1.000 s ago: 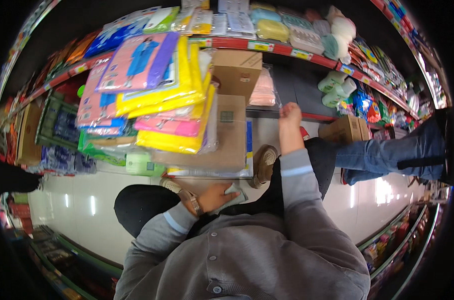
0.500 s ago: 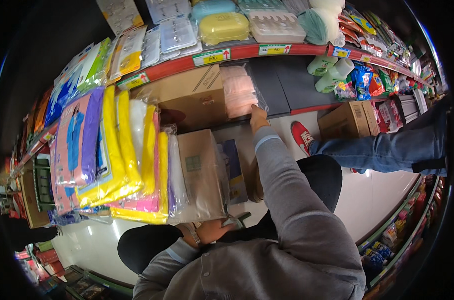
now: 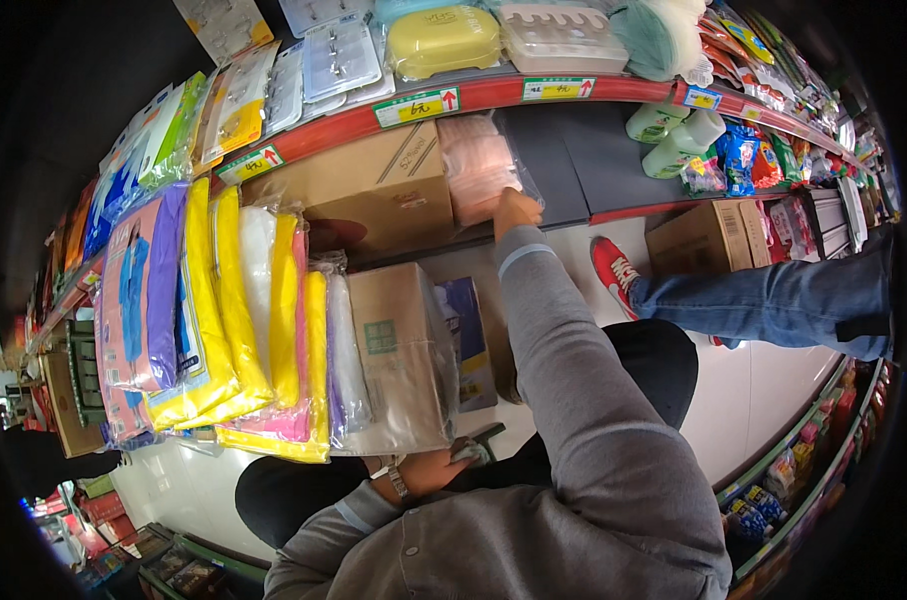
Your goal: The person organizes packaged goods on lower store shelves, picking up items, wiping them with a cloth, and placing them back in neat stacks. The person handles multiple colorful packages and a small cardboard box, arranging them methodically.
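At the edge of the low dark shelf, my right hand (image 3: 519, 208) is closed on the near corner of a clear plastic packet of pink folded pieces (image 3: 479, 165). The packet leans against the right end of a cardboard box (image 3: 394, 200). Low in front of my body, my left hand (image 3: 429, 470) is closed around something greyish, mostly hidden. Just above that hand stands a second cardboard box (image 3: 394, 345) under clear plastic. Flat bagged packs in yellow, pink and purple (image 3: 214, 320) stand in a row to its left.
The upper shelf edge (image 3: 344, 118) carries price tags, with soap boxes and carded hooks above. Green-white bottles (image 3: 679, 145) stand farther right. A person's jeans leg (image 3: 754, 300) and red shoe (image 3: 614, 275) are close on my right, beside another carton (image 3: 709, 240).
My right hand has curled its fingers more tightly at the packet's corner, and the pink pieces have shifted slightly. My left hand keeps its place near the plastic-covered box. The view has moved a little.
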`<action>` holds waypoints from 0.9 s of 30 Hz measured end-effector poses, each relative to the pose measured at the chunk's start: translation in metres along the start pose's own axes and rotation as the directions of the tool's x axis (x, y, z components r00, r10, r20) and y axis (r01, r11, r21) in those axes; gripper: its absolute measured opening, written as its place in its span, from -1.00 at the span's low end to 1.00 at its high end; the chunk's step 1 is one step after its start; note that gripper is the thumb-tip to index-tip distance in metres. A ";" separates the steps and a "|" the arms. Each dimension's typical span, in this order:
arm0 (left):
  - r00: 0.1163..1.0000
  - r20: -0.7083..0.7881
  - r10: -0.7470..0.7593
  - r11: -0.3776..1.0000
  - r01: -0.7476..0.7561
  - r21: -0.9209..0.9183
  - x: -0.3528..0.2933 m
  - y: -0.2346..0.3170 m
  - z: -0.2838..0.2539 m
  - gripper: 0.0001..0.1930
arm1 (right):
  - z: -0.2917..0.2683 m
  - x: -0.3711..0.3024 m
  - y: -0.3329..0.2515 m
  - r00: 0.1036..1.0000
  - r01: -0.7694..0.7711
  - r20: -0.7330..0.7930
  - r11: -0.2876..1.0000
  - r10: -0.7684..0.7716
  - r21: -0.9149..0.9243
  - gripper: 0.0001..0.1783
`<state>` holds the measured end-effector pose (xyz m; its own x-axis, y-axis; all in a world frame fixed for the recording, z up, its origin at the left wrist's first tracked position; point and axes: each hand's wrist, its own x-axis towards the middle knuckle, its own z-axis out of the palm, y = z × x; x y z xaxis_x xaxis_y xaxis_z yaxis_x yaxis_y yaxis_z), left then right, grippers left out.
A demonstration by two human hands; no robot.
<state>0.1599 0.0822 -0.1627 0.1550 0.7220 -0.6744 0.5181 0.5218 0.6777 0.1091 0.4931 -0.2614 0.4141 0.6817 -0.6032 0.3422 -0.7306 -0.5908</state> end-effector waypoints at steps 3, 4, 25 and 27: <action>0.996 -0.068 0.054 0.999 -0.054 0.005 0.000 -0.012 0.009 -0.46 | 0.013 0.046 0.012 0.957 0.096 -0.270 0.993 -0.109 -0.062 -0.34; 0.999 -0.043 0.014 1.000 -0.013 0.027 -0.002 -0.006 0.005 -0.46 | 0.011 0.053 0.013 0.953 0.110 -0.274 0.991 -0.127 -0.076 -0.35; 0.912 -0.239 0.333 0.926 -0.270 0.263 0.000 -0.034 0.029 -0.63 | -0.001 0.196 0.236 0.942 0.336 0.226 0.728 -0.249 -0.597 -0.61; 0.811 -0.162 0.562 0.742 -0.408 0.532 0.003 -0.049 0.028 -0.57 | 0.006 0.199 0.265 0.973 0.227 0.174 0.798 -0.155 -0.558 -0.57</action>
<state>0.1584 0.0461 -0.2058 0.2810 0.9523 -0.1191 0.7685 -0.1489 0.6223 0.2768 0.4357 -0.5410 0.2030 0.7825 -0.5886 0.8377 -0.4501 -0.3095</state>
